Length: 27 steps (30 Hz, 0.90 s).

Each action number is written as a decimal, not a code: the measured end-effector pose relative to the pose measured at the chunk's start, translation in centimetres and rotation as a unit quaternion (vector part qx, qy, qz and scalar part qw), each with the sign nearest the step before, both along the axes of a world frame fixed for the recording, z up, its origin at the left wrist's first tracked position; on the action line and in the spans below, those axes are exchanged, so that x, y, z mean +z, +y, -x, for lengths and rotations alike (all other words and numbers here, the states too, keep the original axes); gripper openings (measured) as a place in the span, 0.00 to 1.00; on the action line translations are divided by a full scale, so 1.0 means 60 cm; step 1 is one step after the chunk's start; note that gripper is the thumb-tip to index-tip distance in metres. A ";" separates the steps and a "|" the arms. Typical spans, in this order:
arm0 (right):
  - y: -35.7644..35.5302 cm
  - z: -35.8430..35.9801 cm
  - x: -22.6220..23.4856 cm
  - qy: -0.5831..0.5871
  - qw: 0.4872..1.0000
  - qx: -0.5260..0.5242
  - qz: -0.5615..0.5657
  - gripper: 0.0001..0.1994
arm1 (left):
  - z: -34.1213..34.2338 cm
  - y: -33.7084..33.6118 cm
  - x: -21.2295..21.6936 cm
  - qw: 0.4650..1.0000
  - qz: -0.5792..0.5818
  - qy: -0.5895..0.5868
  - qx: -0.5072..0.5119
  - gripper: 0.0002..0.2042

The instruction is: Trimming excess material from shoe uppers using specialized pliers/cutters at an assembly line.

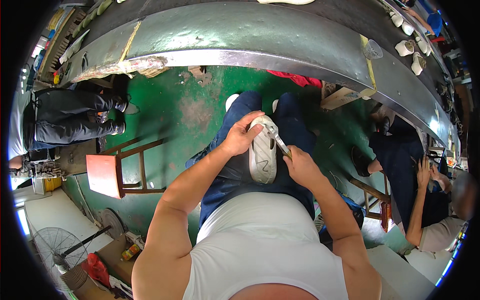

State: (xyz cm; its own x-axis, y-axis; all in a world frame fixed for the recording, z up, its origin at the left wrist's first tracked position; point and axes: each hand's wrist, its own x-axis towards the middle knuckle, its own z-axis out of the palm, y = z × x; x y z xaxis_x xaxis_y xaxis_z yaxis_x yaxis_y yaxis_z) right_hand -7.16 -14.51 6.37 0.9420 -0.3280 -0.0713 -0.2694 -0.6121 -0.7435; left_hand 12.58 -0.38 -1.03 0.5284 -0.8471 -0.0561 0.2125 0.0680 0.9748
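White sleeveless cloth of the person's top [270, 240] lies nearest, spreading toward six o'clock. Toward twelve from it, over the dark trousers [225, 172], sits a pale shoe [261, 155], its long axis running roughly twelve to six. From the shoe's middle, the left hand [242, 135] lies at ten o'clock, the nearer one, pinching the shoe's twelve-o'clock end. Out at four, the right hand [301, 166] is closed around the handle of a metal hand tool [280, 142], which slants toward eleven, its head at that same end. On the bench [210, 35], between one and two o'clock, stands a clear cup [372, 50]; I cannot tell whether it holds anything.
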 end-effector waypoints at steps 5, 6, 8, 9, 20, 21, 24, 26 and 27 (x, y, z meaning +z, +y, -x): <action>-0.004 0.015 0.047 0.178 0.980 0.013 0.088 0.08 | -0.004 -0.013 0.050 0.997 -0.016 0.046 -0.067 0.20; -0.007 0.015 0.046 0.178 0.980 0.012 0.089 0.08 | -0.004 -0.023 0.067 0.990 -0.067 0.106 -0.062 0.21; -0.014 0.006 0.043 0.186 0.972 0.036 0.137 0.08 | -0.005 -0.039 0.058 0.977 -0.117 0.168 -0.053 0.21; -0.026 -0.001 0.045 0.188 0.972 0.038 0.138 0.08 | -0.007 -0.050 0.033 0.978 -0.127 0.163 -0.032 0.21; -0.067 -0.083 0.001 0.199 0.977 0.002 -0.078 0.18 | -0.035 -0.072 0.019 0.945 -0.167 0.241 -0.146 0.28; -0.078 -0.083 0.008 0.293 0.943 -0.025 -0.158 0.20 | -0.036 -0.072 0.013 0.941 -0.189 0.233 -0.154 0.28; -0.097 -0.055 0.020 0.232 0.921 -0.062 -0.306 0.20 | -0.039 -0.075 0.017 0.937 -0.211 0.226 -0.162 0.29; -0.094 -0.068 -0.021 -0.062 0.964 -0.050 -0.254 0.19 | -0.041 -0.084 0.025 0.936 -0.219 0.222 -0.160 0.31; -0.075 -0.095 -0.034 -0.160 0.924 -0.124 -0.324 0.19 | -0.041 -0.089 0.024 0.935 -0.229 0.215 -0.162 0.31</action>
State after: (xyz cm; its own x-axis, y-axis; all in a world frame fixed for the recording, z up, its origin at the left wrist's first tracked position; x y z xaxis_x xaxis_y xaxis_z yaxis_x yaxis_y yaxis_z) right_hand -1.48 -18.98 4.31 0.8499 -0.5237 -0.0588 -0.0440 0.0407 -0.9982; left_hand 15.03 -5.73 0.43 0.0932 -0.7935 -0.6014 0.5291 -0.4722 0.7050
